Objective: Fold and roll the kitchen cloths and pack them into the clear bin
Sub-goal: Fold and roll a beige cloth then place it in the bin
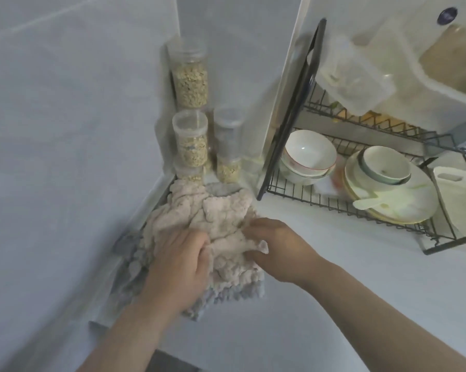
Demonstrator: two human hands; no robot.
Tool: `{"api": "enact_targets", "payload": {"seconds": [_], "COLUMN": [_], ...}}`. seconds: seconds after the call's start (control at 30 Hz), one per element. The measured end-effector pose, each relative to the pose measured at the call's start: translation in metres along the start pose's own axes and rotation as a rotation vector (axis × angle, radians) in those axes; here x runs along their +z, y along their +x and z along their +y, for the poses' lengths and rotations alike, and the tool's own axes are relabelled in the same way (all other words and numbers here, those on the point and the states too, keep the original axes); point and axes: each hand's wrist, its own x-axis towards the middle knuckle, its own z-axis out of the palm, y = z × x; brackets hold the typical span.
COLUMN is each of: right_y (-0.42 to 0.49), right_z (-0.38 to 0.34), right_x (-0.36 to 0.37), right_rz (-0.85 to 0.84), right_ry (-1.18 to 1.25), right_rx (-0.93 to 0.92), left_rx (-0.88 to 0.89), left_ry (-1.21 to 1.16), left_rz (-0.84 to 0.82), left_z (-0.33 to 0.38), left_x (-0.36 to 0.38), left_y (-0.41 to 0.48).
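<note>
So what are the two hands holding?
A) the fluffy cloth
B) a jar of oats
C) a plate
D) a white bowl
A: the left hand and the right hand both grip the fluffy cloth, which lies bunched up on the counter.

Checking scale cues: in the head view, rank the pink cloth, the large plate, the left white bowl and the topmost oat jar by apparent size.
1. pink cloth
2. large plate
3. left white bowl and topmost oat jar look about alike; not ranked.
</note>
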Motion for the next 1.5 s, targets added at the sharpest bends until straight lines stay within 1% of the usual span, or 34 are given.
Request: {"api": "enact_targets", "payload": {"seconds": [0.07,0.17,0.27,0.4,0.5,0.67,0.73,0.83,0.9,1.0,1.13,1.2,1.27,1.37,1.4,1.43,1.47,1.5], "right_y": [0.006,0.016,0.027,0.035,0.027,-0.008,-0.03,-0.069,-0.1,-0.148,-0.207,-0.224,-0.231,-0.227,-0.227,-0.229,-0.234,-0.239], "right_z": [0.005,0.01,0.01,0.007,0.006,0.008,0.009,0.007,0.006,0.006,0.014,0.023,0.039,0.074,0.087,0.098,0.107,0.115], "right_x": [0.003,0.001,-0.004,-0.009,-0.01,-0.009,-0.009,-0.012,-0.016,-0.023,-0.033,-0.035,-0.029,-0.005,0.005,0.013,0.019,0.024], "right_rz": [0.106,0.24,0.35,0.497,0.586,0.764,0.813,0.872,0.899,0.888,0.819,0.755,0.704,0.629,0.587,0.538,0.49,0.459], "right_ry": [0.076,0.279,0.358,0.365,0.317,0.271,0.256,0.209,0.194,0.172,0.194,0.202,0.139,0.148,0.13,0.093,0.049,0.013], "right_rx": [-0.019,-0.009,-0.036,-0.114,-0.154,-0.145,-0.127,-0.096,-0.06,-0.004,0.095,0.173,0.272,0.342,0.373,0.407,0.436,0.451], "left_rx": [-0.004,0.024,0.061,0.072,0.068,0.181,0.242,0.4,0.457,0.444,0.385,0.301,0.199,0.063,0.047,0.063,0.102,0.179], "left_ry": [0.022,0.077,0.082,0.068,0.006,-0.005,-0.012,0.022,-0.018,-0.1,-0.259,-0.331,-0.337,-0.254,-0.152,-0.003,0.15,0.236], "left_rz": [0.041,0.105,0.175,0.235,0.341,0.516,0.531,0.514,0.486,0.372,0.261,0.171,0.049,-0.124,-0.172,-0.198,-0.187,-0.166], "left_z": [0.005,0.004,0.006,0.005,0.0,0.01,0.022,0.048,0.069,0.099,0.129,0.139,0.143,0.13,0.125,0.121,0.117,0.116], "left_x": [-0.005,-0.012,-0.015,-0.012,-0.01,-0.012,-0.015,-0.019,-0.021,-0.018,-0.004,0.015,0.047,0.104,0.12,0.132,0.14,0.144], "left_y": [0.009,0.024,0.038,0.047,0.051,0.049,0.044,0.029,0.015,-0.009,-0.022,-0.018,-0.012,-0.004,-0.004,-0.005,-0.008,-0.013]}}
